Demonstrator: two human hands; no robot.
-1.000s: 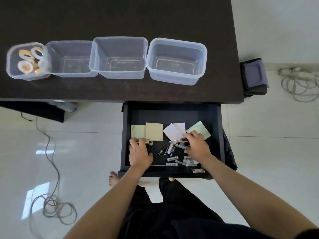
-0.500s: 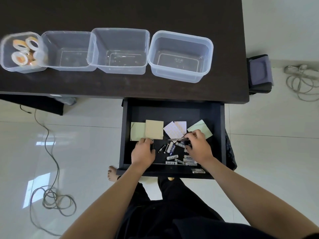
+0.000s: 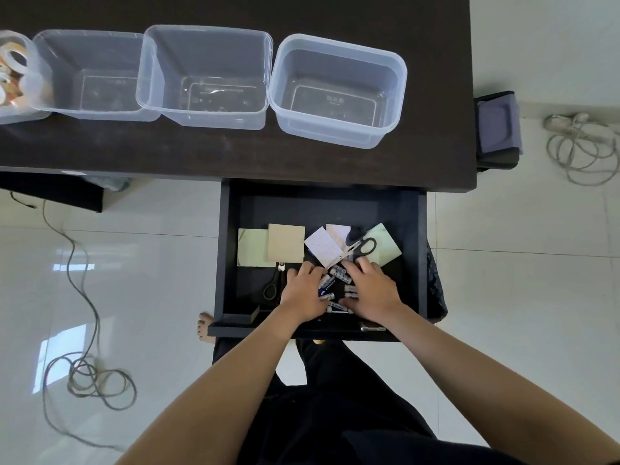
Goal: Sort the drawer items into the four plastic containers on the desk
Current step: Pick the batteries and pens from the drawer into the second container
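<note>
The dark drawer (image 3: 228, 250) stands open under the desk (image 3: 235, 156). Inside lie sticky-note pads (image 3: 286, 243), two pairs of black scissors (image 3: 361, 246) (image 3: 273, 283) and a heap of batteries (image 3: 337, 280). Both hands are over that heap. My left hand (image 3: 302, 292) has its fingers curled round some batteries. My right hand (image 3: 374, 292) lies spread on the batteries beside it. On the desk stand four clear containers: the leftmost (image 3: 32, 67) holds tape rolls (image 3: 11, 58), the other three (image 3: 50, 78) (image 3: 208, 28) (image 3: 342, 41) hold nothing.
A dark bag (image 3: 498, 129) stands on the floor right of the desk. Coiled cables lie on the tiles at right (image 3: 580, 146) and lower left (image 3: 90, 374). A bare foot (image 3: 204, 327) is next to the drawer's front left corner.
Both hands have left the scissors and come together over the batteries. The right pair of scissors now lies further back on the note pads. The camera has shifted closer.
</note>
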